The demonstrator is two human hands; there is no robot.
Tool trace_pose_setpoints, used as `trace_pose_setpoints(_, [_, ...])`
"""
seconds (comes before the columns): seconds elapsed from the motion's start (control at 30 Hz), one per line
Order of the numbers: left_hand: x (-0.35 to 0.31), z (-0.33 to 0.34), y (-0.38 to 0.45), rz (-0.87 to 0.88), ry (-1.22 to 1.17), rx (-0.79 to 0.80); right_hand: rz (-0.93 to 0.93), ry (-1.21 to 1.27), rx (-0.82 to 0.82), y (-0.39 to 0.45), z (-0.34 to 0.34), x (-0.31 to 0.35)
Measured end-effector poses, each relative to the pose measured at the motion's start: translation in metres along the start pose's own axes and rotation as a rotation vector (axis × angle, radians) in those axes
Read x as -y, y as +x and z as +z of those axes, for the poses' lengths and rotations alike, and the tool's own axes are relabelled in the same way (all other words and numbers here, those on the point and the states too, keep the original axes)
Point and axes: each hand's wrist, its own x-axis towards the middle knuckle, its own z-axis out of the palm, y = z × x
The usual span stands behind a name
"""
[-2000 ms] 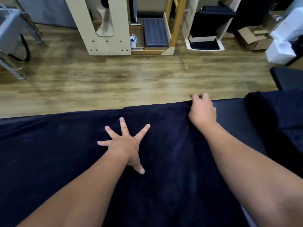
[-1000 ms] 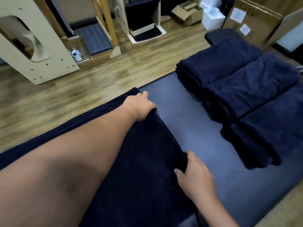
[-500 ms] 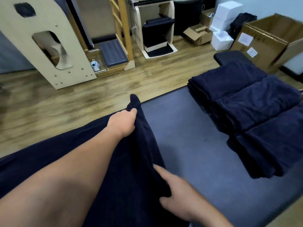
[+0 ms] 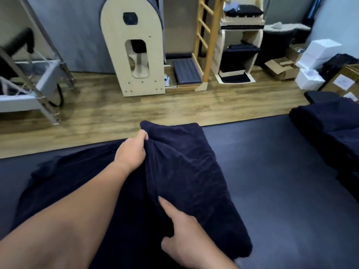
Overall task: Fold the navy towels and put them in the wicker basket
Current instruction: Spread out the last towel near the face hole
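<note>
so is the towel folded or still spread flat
Partly folded: the navy towel is bunched and lifted along one edge, gripped by the left hand and the right hand.

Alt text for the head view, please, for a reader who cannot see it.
Left hand grips the far edge of a navy towel lifted over a dark padded table; right hand holds its near edge. Folded navy towels lie at right.
</note>
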Motion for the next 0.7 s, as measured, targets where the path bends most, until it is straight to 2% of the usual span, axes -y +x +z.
trace_pose_setpoints(0.2, [0.103,-0.042,-0.038,-0.093,-0.04,-0.069,-0.031,-0.002,0.057,0.019,0.091,0.069])
trace_pose_setpoints(0.4, [0.186,-0.08,-0.07,-0.195,-0.025,-0.036,-0.051,-0.09,0.136,0.039,0.163,0.122])
trace_pose_setpoints(0.57, [0.232,-0.102,-0.088,-0.243,0.003,-0.028,-0.059,-0.107,0.199,0.052,0.204,0.147])
trace_pose_setpoints(0.7, [0.268,-0.113,-0.101,-0.288,0.029,0.003,-0.058,-0.124,0.313,0.065,0.232,0.164])
